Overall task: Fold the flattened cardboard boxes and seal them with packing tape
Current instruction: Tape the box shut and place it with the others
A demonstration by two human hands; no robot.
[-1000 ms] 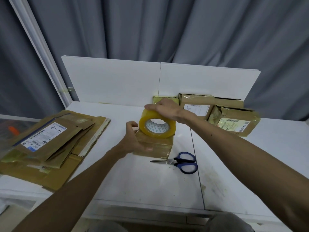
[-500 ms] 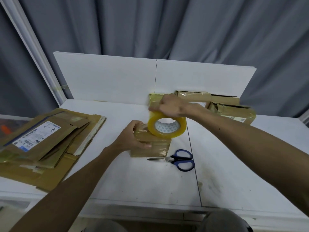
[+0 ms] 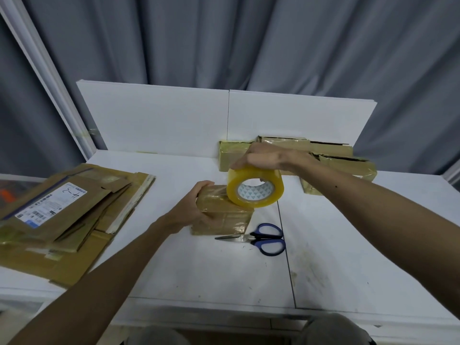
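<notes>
The right hand is gripping the tape roll from above, its fingers curled over the rim. Compared with a second ago it is carrying the roll higher and further right, so the roll is now hanging over the far right part of the small box rather than sitting low across its top. The left hand is staying clamped on the box's left side, fingers curled over the top edge, pinning the box to the bench. A glossy strip seems to be stretching from the box top to the roll, though blur is making that hard to confirm. I am reading this as tape being drawn across the top seam, probably nearing the length needed to fold over the edge. The scissors are lying just beside the box on its near right, handy for the cut. The flattened boxes are waiting in a stack at the left, and the taped boxes are standing at the back.
</notes>
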